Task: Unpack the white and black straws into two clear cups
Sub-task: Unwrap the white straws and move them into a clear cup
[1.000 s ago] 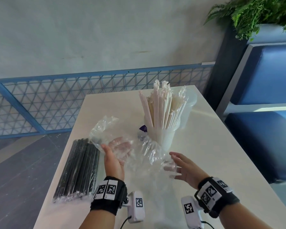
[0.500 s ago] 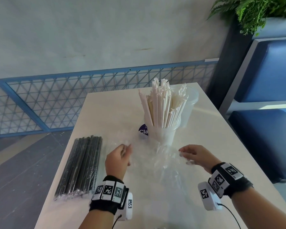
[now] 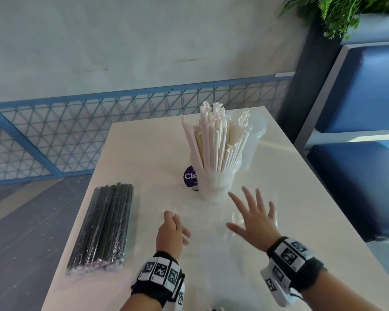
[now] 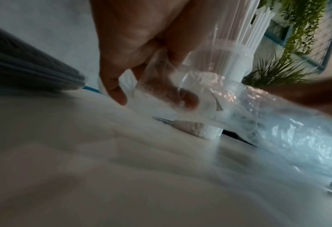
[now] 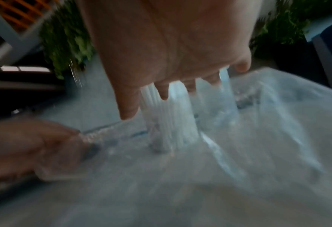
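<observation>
- Left hand (image 3: 171, 232) fingers curl on the clear wrapper (image 3: 211, 221); right hand (image 3: 255, 223) lies spread flat on it.
- Purple label (image 3: 190, 176) reads "Cla", the rest hidden behind the cup (image 3: 216, 185).
- White straws (image 3: 218, 140) stand in that cup at frame centre, above both hands.
- Black straws (image 3: 103, 225) lie wrapped at lower left; second cup (image 3: 254, 135) is partly hidden behind the white straws.

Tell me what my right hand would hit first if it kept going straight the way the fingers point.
Probably the clear cup full of white straws: the right hand, fingers spread, points toward its base. Depth is unclear, so it might pass just beside it.
</observation>
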`<state>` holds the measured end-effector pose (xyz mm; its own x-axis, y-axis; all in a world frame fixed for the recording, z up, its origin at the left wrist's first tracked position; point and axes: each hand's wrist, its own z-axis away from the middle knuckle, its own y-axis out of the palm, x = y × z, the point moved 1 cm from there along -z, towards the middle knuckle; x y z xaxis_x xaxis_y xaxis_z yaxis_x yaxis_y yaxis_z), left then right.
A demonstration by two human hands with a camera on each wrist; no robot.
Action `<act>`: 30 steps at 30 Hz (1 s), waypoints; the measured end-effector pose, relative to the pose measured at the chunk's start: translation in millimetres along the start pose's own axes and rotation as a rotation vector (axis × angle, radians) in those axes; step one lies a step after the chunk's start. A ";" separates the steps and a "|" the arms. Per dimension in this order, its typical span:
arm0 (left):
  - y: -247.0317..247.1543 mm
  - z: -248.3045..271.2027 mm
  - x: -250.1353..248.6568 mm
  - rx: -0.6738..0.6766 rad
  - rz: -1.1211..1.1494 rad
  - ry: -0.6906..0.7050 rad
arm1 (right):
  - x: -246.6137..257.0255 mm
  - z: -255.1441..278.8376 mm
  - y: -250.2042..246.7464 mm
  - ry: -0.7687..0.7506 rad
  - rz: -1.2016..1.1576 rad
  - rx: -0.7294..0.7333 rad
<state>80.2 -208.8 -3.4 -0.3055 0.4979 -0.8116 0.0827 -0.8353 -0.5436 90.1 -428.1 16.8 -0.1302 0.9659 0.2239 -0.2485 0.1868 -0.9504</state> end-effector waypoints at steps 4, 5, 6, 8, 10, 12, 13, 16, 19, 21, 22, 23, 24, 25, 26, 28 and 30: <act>5.1 4.1 14.7 -0.094 -0.487 -0.042 | -14.7 -10.5 30.0 0.098 0.054 0.271; 6.5 4.7 13.7 -0.136 -0.600 0.001 | -16.5 -12.5 32.3 0.111 0.051 0.311; 9.1 5.3 9.5 -0.166 -0.668 0.120 | -17.6 -14.1 35.9 0.114 0.052 0.339; 19.9 4.4 -3.1 -0.064 -0.800 0.396 | -18.0 -16.5 43.5 0.111 0.060 0.378; 35.6 4.1 -10.4 0.200 -0.970 0.517 | -16.9 -18.5 49.7 0.115 0.056 0.408; 49.1 0.2 -8.8 0.444 -1.039 0.483 | -14.1 -21.2 53.4 0.112 0.038 0.419; 53.4 -2.6 -2.7 0.532 -1.045 0.419 | -13.3 -22.7 53.2 0.104 0.032 0.421; 52.4 -10.0 7.1 0.696 -1.120 0.310 | -18.9 -25.1 48.1 0.057 0.043 0.442; 43.5 -20.9 9.6 0.742 -1.162 0.318 | -36.8 -23.9 37.2 -0.010 0.107 0.488; 37.5 -26.5 12.4 0.764 -1.174 0.311 | -53.2 -19.3 29.1 -0.033 0.165 0.517; 35.1 -28.6 14.6 0.760 -1.168 0.310 | -60.9 -17.0 26.1 -0.028 0.179 0.530; 33.1 -29.5 17.3 0.748 -1.157 0.311 | -67.0 -14.1 23.2 -0.015 0.176 0.541; 32.4 -30.4 19.6 0.735 -1.146 0.314 | -71.8 -12.0 21.6 0.004 0.160 0.548; 31.5 -30.3 20.9 0.728 -1.140 0.314 | -74.6 -10.2 20.5 0.021 0.140 0.547; 30.4 -29.9 20.5 0.732 -1.145 0.314 | -75.4 -9.0 19.7 0.030 0.123 0.542; 27.1 -28.7 13.7 0.748 -1.162 0.320 | -71.1 -8.4 16.5 0.025 0.121 0.533; 18.4 -29.6 -1.7 0.702 -1.115 0.336 | -61.5 -9.1 6.3 0.006 0.124 0.500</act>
<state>110.2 -218.0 -18.3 0.3606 0.9290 -0.0831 -0.5809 0.1540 -0.7993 105.2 -484.8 -4.9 -0.1822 0.9767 0.1133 -0.6604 -0.0362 -0.7501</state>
